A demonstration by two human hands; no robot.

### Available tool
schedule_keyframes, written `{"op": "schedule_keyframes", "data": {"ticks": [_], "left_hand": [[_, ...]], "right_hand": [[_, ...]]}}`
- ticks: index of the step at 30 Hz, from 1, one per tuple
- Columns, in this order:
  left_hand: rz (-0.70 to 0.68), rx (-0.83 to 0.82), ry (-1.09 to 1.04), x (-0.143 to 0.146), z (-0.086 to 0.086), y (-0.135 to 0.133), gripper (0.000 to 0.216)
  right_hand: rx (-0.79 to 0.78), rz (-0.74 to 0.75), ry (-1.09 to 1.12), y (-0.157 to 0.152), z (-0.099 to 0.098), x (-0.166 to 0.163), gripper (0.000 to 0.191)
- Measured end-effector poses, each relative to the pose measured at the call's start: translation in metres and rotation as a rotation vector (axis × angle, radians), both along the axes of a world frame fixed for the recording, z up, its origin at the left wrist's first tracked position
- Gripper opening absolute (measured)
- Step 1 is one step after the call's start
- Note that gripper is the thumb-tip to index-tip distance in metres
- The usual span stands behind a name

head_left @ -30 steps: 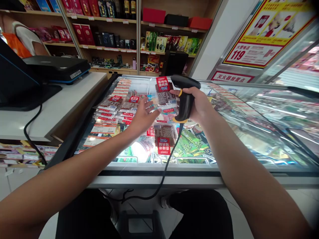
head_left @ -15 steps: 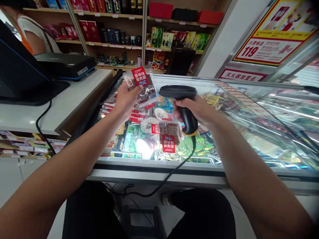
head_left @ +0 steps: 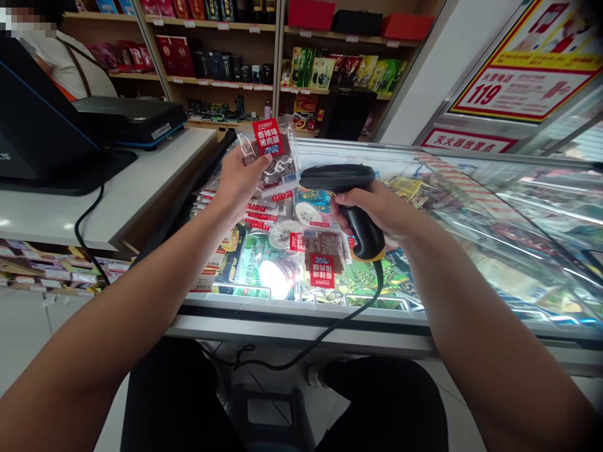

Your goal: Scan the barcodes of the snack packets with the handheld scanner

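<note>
Head view, counts: one barcode scanner (head_left: 346, 194), one clear snack packet (head_left: 273, 157) with a red label held up, and one like packet (head_left: 323, 257) lying on the glass of the chest freezer (head_left: 471, 207); the stack of red-labelled packets (head_left: 257, 216) below the raised one cannot be counted.
Left hand (head_left: 238, 179): closed around the lower left edge of the raised packet, thumb on its front, fingers hidden behind; the packet stands upright above the freezer's left end, its label facing the camera.
Right hand (head_left: 377, 207): wrapped tight around the scanner's black grip, forefinger at the front; the scanner's head points left at the packet, just beside it but apart.
Cable (head_left: 330, 329): one black lead drops from the scanner's yellow-ringed base over the freezer's front edge.
Counter (head_left: 94, 207): one white counter to the left carries a dark screen (head_left: 28, 138) and a flat black device (head_left: 132, 119).
Background: one other person (head_left: 51, 50) stands at far left, before wooden shelves (head_left: 264, 56) of boxed and bagged goods.
</note>
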State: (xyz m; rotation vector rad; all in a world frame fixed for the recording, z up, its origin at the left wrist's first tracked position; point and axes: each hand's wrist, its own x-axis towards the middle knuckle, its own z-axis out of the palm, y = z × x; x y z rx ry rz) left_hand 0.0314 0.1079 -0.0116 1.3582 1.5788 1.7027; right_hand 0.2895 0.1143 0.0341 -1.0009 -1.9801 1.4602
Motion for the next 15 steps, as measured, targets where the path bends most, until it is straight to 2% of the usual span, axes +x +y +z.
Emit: {"op": "schedule_keyframes", "data": {"ticks": [4, 7, 11, 15], "left_hand": [[0.077, -0.007, -0.013, -0.029, 0.016, 0.002, 0.033], [0.248, 0.020, -0.024, -0.063, 0.025, 0.003, 0.039], [0.235, -0.215, 0.244, -0.102, 0.016, 0.004, 0.037], [0.289, -0.483, 0.587, -0.111, 0.002, 0.007, 0.034]], "right_hand": [[-0.027, -0.076, 0.000, 0.000, 0.002, -0.002, 0.020], [-0.010, -0.117, -0.045, 0.005, -0.001, -0.002, 0.020], [0.004, -0.099, -0.097, 0.017, -0.012, 0.000, 0.020], [-0.014, -0.125, -0.098, 0.026, -0.021, 0.001, 0.023]]}}
